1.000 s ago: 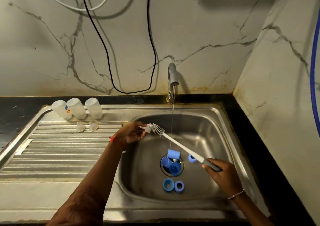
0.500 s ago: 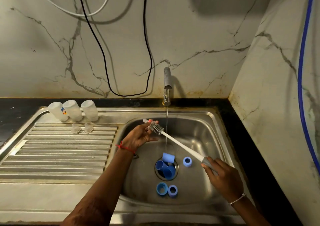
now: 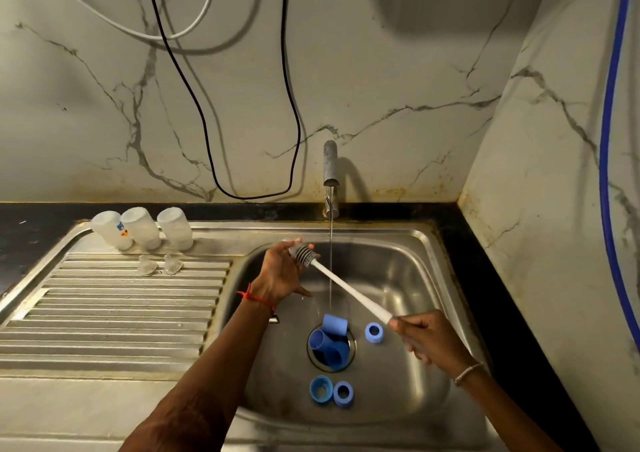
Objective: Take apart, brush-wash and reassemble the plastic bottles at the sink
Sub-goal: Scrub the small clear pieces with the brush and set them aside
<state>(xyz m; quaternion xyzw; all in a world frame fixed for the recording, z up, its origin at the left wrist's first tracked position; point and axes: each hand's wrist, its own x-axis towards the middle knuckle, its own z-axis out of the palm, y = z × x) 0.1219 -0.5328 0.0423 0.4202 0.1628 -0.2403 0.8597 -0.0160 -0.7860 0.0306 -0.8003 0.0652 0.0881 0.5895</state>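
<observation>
My left hand (image 3: pixel 281 272) holds a small clear teat (image 3: pixel 290 242) at the sink's back left rim. My right hand (image 3: pixel 426 339) grips the grey handle of a white bottle brush (image 3: pixel 349 289), whose bristle head (image 3: pixel 304 255) presses against the teat. Three clear bottle bodies (image 3: pixel 142 227) stand upside down on the drainboard, with two clear teats (image 3: pixel 157 265) in front of them. Blue caps (image 3: pixel 330 339) lie over the drain. Blue rings lie in the basin: one (image 3: pixel 374 332) to the right, two (image 3: pixel 331 390) near the front.
The tap (image 3: pixel 330 174) runs a thin stream into the steel sink (image 3: pixel 415 278). The ribbed drainboard (image 3: pixel 114 313) stretches to the left. Black and white cables (image 3: pixel 207 105) hang on the marble wall; a blue hose (image 3: pixel 606 140) runs down the right wall.
My left hand and the brush head shifted slightly back and up toward the sink's rim. The right hand slid a little on the handle. The camera tilted, shifting the scene left.
</observation>
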